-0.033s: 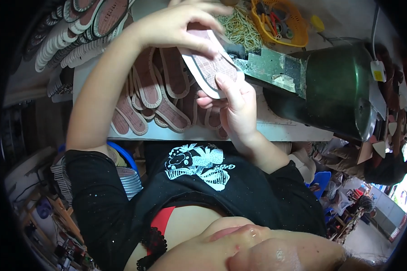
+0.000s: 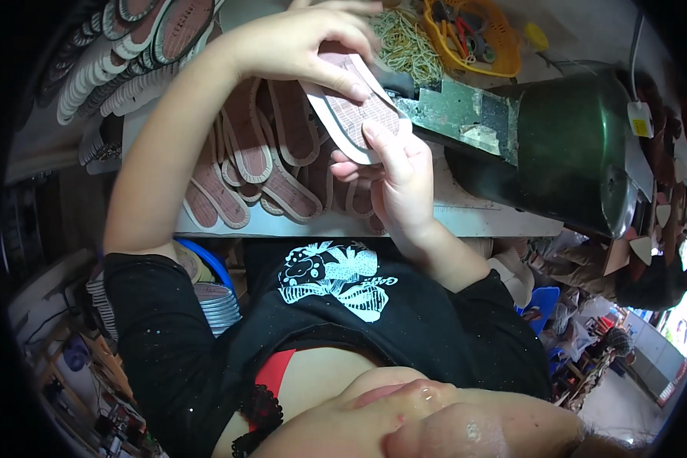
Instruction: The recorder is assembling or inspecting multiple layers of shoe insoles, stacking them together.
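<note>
A slipper insole [image 2: 366, 114] with a pinkish-brown, grid-patterned top and a pale rim is held at a tilt above the white table. My right hand [image 2: 401, 172] grips its near end, with the thumb pressed on top and the fingers curled beneath. Around the far part is my left hand [image 2: 313, 49], its thumb lying on the top face and its fingers arched past the far edge, slightly blurred. The insole's right edge is against or very close to the tip of a green machine arm [image 2: 466, 114]; I cannot tell whether they touch. My left hand hides the insole's far end.
Several similar insoles [image 2: 286, 191] lie overlapping on the white table [image 2: 496, 221]. More soles [image 2: 103, 80] are stacked at the far left. A yellow basket [image 2: 504, 65] of tools stands by a pile of pale cord-like strips [image 2: 404, 42]. The dark green machine body [image 2: 565, 145] fills the right side.
My left forearm and elbow have shifted slightly to the left, and the left fingers have moved a little. The insole and my right hand look almost the same.
</note>
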Demonstrator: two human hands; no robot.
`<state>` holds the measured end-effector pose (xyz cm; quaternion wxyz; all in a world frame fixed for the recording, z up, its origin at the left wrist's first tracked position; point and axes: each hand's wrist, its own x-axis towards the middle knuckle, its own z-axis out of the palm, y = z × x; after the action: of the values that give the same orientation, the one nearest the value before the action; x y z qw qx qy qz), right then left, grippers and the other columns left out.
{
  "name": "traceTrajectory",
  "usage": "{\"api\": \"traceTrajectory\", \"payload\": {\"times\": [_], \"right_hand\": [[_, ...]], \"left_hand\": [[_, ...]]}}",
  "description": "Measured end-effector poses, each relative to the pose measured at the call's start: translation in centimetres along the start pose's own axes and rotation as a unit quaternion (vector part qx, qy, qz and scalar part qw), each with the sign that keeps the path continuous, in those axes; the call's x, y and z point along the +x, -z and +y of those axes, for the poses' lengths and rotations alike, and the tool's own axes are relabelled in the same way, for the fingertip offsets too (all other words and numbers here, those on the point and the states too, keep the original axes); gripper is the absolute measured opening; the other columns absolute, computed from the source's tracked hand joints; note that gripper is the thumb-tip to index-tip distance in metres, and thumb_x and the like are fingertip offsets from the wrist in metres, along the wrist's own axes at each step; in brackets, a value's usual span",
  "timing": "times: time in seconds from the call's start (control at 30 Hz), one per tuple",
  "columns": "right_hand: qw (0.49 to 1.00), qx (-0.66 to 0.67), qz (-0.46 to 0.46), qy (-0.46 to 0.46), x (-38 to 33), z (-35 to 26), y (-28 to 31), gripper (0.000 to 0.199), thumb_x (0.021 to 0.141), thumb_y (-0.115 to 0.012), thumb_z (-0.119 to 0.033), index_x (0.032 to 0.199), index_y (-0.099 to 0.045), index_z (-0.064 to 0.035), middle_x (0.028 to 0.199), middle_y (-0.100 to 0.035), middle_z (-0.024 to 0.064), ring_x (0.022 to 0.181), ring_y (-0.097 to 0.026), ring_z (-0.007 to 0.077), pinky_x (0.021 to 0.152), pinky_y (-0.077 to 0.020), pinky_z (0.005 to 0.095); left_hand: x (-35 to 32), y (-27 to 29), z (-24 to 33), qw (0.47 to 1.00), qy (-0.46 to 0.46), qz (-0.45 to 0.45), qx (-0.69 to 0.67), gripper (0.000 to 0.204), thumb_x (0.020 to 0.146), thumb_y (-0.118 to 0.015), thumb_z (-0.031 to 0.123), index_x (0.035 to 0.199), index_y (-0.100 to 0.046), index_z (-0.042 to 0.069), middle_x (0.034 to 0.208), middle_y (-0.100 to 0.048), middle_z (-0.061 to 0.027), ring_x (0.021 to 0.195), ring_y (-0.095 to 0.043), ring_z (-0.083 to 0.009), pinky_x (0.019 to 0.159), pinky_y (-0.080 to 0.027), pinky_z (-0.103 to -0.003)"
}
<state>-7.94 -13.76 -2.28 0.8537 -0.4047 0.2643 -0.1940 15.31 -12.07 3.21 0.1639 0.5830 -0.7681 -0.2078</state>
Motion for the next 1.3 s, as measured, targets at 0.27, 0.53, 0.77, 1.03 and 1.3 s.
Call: {"api": "traceTrajectory", "payload": {"times": [0.27, 0.53, 0.77, 1.03, 1.3], "right_hand": [[0.998, 0.029, -0.049, -0.006, 1.0, -0.6, -0.2, 0.033, 0.1, -0.05, -0.023, 0.112, -0.058, 0.0073, 0.094, -0.068, 0.0161, 0.081, -0.07, 0.0212, 0.072, -0.0572, 0.0289], [0.999, 0.005, -0.045, -0.014, 0.8, -1.0, -0.6, 0.034, 0.1, -0.048, -0.022, 0.113, -0.057, 0.0089, 0.099, -0.067, 0.0197, 0.087, -0.07, 0.0223, 0.077, -0.0569, 0.0309], [0.999, 0.022, -0.029, -0.032, 1.1, -1.3, -0.8, 0.035, 0.101, -0.047, -0.025, 0.106, -0.06, 0.0072, 0.096, -0.068, 0.0198, 0.083, -0.07, 0.022, 0.073, -0.0567, 0.0289], [0.999, 0.026, -0.025, -0.017, 1.0, -1.0, -0.3, 0.038, 0.101, -0.046, -0.027, 0.105, -0.06, 0.0081, 0.095, -0.068, 0.0191, 0.082, -0.071, 0.0231, 0.072, -0.057, 0.0292], [0.999, 0.038, -0.032, 0.001, 1.2, -0.9, -0.4, 0.04, 0.101, -0.045, -0.029, 0.106, -0.06, 0.0073, 0.096, -0.068, 0.0186, 0.082, -0.071, 0.0241, 0.071, -0.0575, 0.0299]], "left_hand": [[2.9, 3.1, -0.1, 0.973, 0.101, -0.187, -0.087, 0.043, 0.08, -0.07, 0.047, 0.076, -0.066, 0.004, 0.067, -0.057, -0.0096, 0.065, -0.052, -0.0198, 0.059, -0.041, -0.033], [3.3, 3.9, -0.5, 0.96, 0.104, -0.223, -0.137, 0.04, 0.08, -0.071, 0.045, 0.079, -0.067, 0.005, 0.069, -0.059, -0.0062, 0.066, -0.053, -0.0155, 0.058, -0.04, -0.03], [1.8, 3.4, -0.5, 0.948, 0.19, -0.206, -0.149, 0.038, 0.084, -0.067, 0.043, 0.08, -0.069, 0.006, 0.069, -0.06, -0.0047, 0.064, -0.053, -0.0132, 0.057, -0.041, -0.03], [-0.4, 0.7, 0.2, 0.94, 0.193, -0.137, -0.245, 0.032, 0.087, -0.067, 0.03, 0.081, -0.059, 0.0, 0.064, -0.049, 0.0035, 0.061, -0.044, -0.0049, 0.054, -0.037, -0.024], [-1.7, -0.1, 1.2, 0.921, 0.26, -0.091, -0.275, 0.036, 0.088, -0.066, 0.034, 0.073, -0.057, 0.002, 0.061, -0.044, 0.0054, 0.058, -0.04, -0.0035, 0.05, -0.033, -0.024]]}}
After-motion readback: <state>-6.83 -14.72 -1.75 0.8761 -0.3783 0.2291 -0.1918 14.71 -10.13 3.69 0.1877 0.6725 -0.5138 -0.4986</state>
